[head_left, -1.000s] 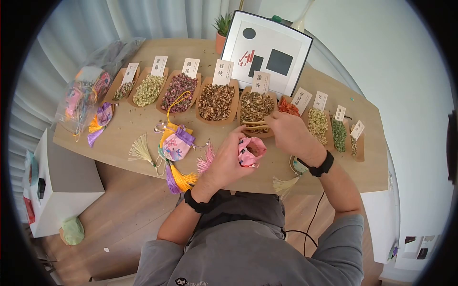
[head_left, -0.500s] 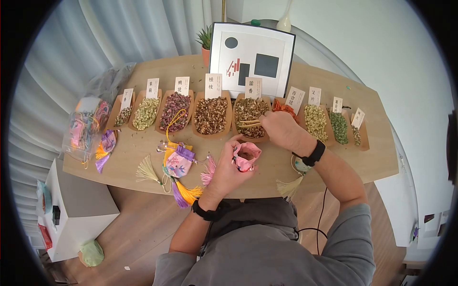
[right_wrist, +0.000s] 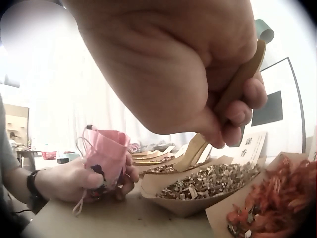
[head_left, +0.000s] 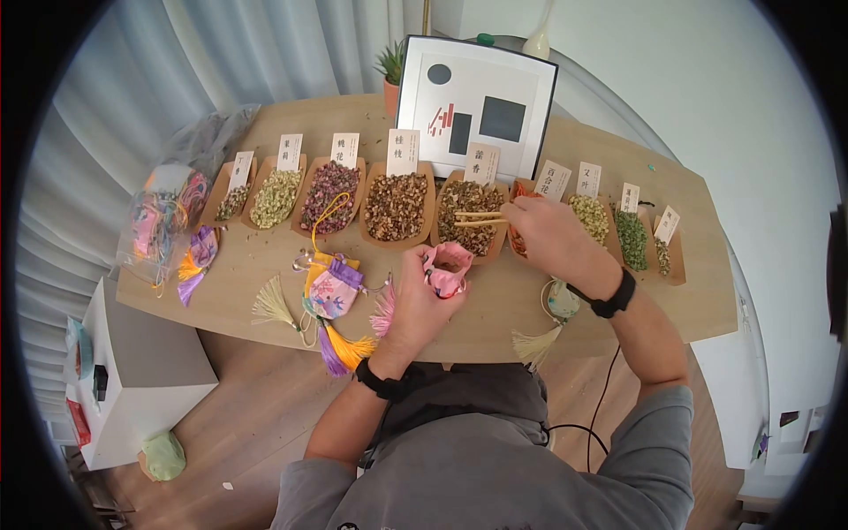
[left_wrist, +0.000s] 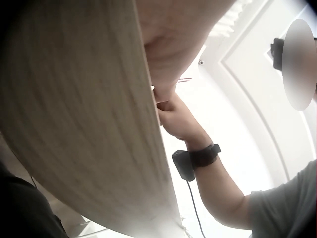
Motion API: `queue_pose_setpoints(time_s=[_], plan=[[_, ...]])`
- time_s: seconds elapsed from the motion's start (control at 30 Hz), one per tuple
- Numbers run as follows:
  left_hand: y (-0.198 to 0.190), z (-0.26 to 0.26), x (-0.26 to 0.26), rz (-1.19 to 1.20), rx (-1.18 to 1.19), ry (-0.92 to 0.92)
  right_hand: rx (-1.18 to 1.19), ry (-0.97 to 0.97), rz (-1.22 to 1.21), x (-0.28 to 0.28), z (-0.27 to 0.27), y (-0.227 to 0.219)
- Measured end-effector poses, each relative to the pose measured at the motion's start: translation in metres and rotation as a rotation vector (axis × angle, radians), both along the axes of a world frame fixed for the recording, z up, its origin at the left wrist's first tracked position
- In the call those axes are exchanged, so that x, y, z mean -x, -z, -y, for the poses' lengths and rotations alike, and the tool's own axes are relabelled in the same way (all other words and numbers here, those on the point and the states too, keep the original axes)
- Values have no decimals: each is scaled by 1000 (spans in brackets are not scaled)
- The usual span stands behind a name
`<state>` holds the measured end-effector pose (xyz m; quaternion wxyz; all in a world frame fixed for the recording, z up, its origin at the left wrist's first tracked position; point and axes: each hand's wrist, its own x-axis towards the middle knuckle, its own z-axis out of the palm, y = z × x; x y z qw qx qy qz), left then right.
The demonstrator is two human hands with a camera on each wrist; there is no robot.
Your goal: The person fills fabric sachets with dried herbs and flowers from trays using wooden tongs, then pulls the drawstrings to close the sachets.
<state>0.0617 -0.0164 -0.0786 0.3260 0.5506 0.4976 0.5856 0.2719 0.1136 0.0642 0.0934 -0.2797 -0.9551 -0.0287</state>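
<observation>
My left hand (head_left: 417, 309) grips a small pink drawstring pouch (head_left: 446, 272), its mouth facing up and gathered wide. In the right wrist view the pouch (right_wrist: 105, 157) shows a dark pattern and a hanging cord. Pinched in my right hand (head_left: 558, 238) are wooden tongs (head_left: 478, 218), their tips over the brown dried herb (head_left: 468, 196) in a paper tray (head_left: 436, 233). The right wrist view shows the tong tips (right_wrist: 190, 157) low at the far side of that herb. The left wrist view mostly catches the table's underside (left_wrist: 84, 109).
Labelled trays of dried flowers and herbs line the table, with orange petals (right_wrist: 277, 198) beside the right hand. A pink-and-purple sachet (head_left: 334, 290) lies left, a pale round sachet (head_left: 562, 300) right. A framed picture (head_left: 481, 97) stands behind; a plastic bag (head_left: 168, 212) lies far left.
The tongs have moved from the tray's near edge further in over the brown herb. My left hand has brought the pouch closer to that tray. The head view has shifted slightly.
</observation>
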Motion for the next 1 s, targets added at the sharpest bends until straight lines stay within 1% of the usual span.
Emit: queue_pose_setpoints(time_s=[0.1, 0.13, 0.2, 0.27, 0.33, 0.37, 0.43, 0.47, 0.53, 0.57, 0.63, 0.67, 0.7, 0.73, 0.77, 0.83, 0.87, 0.93, 1.0], plan=[[4, -2, 0, -31, 27, -21, 9, -28, -48, -2, 18, -27], [-2, 0, 0, -58, 54, -19, 14, -28, -61, -2, 25, -33], [-3, 1, -1, -25, 89, -7, 29, -69, -37, -3, 36, -42], [-4, 1, -3, 7, 119, 8, 40, -106, -16, -3, 44, -42], [-8, 1, -3, -25, 42, 15, 18, -144, 32, -2, 48, -39], [-10, 3, -3, -23, 44, 13, 20, -147, 33, -2, 47, -40], [-16, 6, 0, -162, 142, -20, 80, -112, 3, -2, 43, -45], [-13, 5, 0, -160, 143, -24, 81, -116, 4, -2, 40, -47], [-5, 1, -1, -73, 80, 33, 114, 14, 21, 0, 32, -53], [-6, 2, -1, -74, 79, 34, 113, 16, 20, 3, 24, -48], [-8, 4, -1, -192, 80, -18, 38, 148, 13, 10, 1, -20], [-9, 4, -1, -196, 74, -13, 33, 154, 9, 11, -13, -5], [-10, 4, -1, -206, 71, -2, 37, 170, 55, 13, -27, 12], [-12, 4, 0, -215, 69, 7, 41, 182, 101, 17, -33, 16], [-13, 4, 0, -218, 66, 3, 38, 179, 99, 19, -37, 18], [-18, 5, 1, -303, 84, -24, 189, 187, 198, 25, -41, 20], [-21, 6, 2, -303, 86, -29, 190, 182, 198, 28, -41, 20], [-25, 8, 1, -451, 68, -94, 230, 148, 221, 28, -38, 18], [-24, 7, 1, -432, 78, -85, 242, 124, 243, 26, -39, 17]])
